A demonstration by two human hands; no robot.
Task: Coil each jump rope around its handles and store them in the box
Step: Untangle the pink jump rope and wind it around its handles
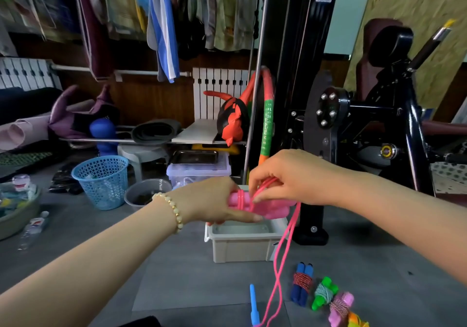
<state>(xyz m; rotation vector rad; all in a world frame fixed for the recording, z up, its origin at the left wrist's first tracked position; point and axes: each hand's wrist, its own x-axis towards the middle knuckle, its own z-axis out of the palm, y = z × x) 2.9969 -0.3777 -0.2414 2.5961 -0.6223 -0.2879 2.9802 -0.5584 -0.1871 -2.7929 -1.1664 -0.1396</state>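
Pink rope point(283, 256) half-coiled on handles point(265, 209) above box point(242, 248).

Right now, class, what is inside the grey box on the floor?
Only its pale bottom shows in the box; no ropes visible. Its far part is hidden behind the left hand and pink handles.

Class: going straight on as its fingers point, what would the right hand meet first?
Probably the pink handles gripped in the left hand, just beyond the right hand pinching the pink rope; depth uncertain.
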